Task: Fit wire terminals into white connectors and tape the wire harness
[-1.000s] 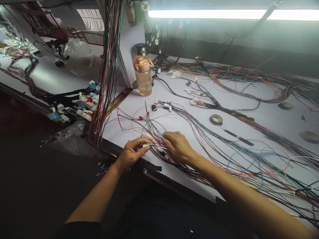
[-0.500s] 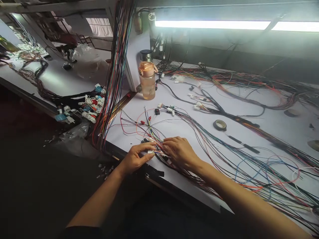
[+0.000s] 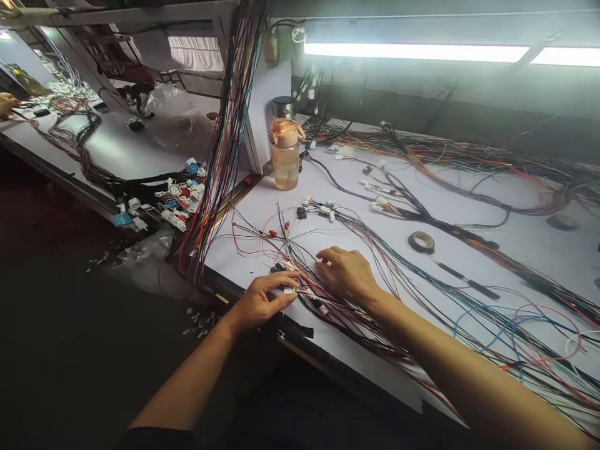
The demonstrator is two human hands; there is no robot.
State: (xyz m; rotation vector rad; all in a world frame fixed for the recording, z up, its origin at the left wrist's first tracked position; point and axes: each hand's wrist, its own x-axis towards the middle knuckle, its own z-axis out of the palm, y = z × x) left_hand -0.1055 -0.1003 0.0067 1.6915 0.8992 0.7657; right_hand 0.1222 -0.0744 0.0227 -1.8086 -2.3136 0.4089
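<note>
At the front edge of the white workbench (image 3: 492, 247), my left hand (image 3: 262, 303) pinches a small white connector (image 3: 289, 290) between thumb and fingers, with thin wires running out of it to the right. My right hand (image 3: 347, 272) lies just beyond it on a loose bundle of coloured wires (image 3: 375, 250), its fingers curled down among the strands. What those fingers hold is hidden. Several small connectors (image 3: 319, 207) with wire tails lie a little farther back.
A pink-capped water bottle (image 3: 284, 156) stands behind the hands. A tape roll (image 3: 420, 241) lies to the right. A thick curtain of hanging wires (image 3: 229, 125) drops at the left edge. A tray of connectors (image 3: 173, 194) sits on the neighbouring bench, where another person's hand (image 3: 7, 103) shows.
The camera view has shifted, so the scene sits lower and to the right. My right hand has moved slightly away from the left and farther back onto the wires. The left keeps its pinch.
</note>
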